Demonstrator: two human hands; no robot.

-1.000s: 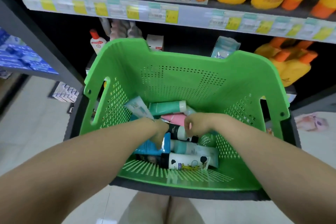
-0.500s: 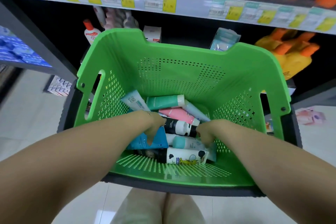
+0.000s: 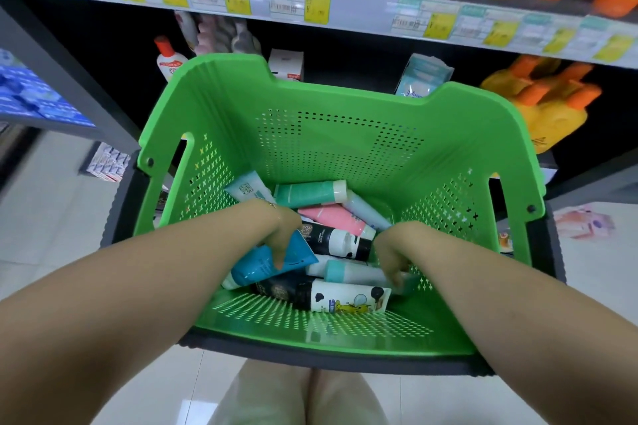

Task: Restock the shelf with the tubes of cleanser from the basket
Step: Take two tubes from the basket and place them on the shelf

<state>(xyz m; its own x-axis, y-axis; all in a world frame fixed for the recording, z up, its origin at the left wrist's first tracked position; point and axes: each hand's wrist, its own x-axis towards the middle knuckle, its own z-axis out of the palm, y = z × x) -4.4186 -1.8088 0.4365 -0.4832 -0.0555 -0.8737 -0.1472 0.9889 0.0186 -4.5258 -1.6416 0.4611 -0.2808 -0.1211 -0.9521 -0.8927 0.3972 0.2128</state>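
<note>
A green plastic basket (image 3: 331, 145) stands in front of the shelf, holding several cleanser tubes. Both my hands reach down into it. My left hand (image 3: 283, 235) grips a blue tube (image 3: 262, 264), fingers curled over its flat end. My right hand (image 3: 392, 254) curls around a pale tube with a teal cap (image 3: 348, 272) at the basket's right side. Around them lie a green tube (image 3: 309, 193), a pink tube (image 3: 333, 217), a black-and-white tube (image 3: 340, 243) and a black-and-white cartoon tube (image 3: 328, 295).
The lower shelf (image 3: 345, 65) behind the basket holds a white bottle with a red cap (image 3: 167, 59), a small white box (image 3: 286, 64) and a pale blue pack (image 3: 423, 74). Yellow bottles with orange caps (image 3: 549, 103) stand at the right. Price tags line the upper shelf edge (image 3: 310, 7).
My right hand moved from the pink tube at the centre down and right onto the pale teal-capped tube. My left hand stayed on the blue tube and tilted it up slightly.
</note>
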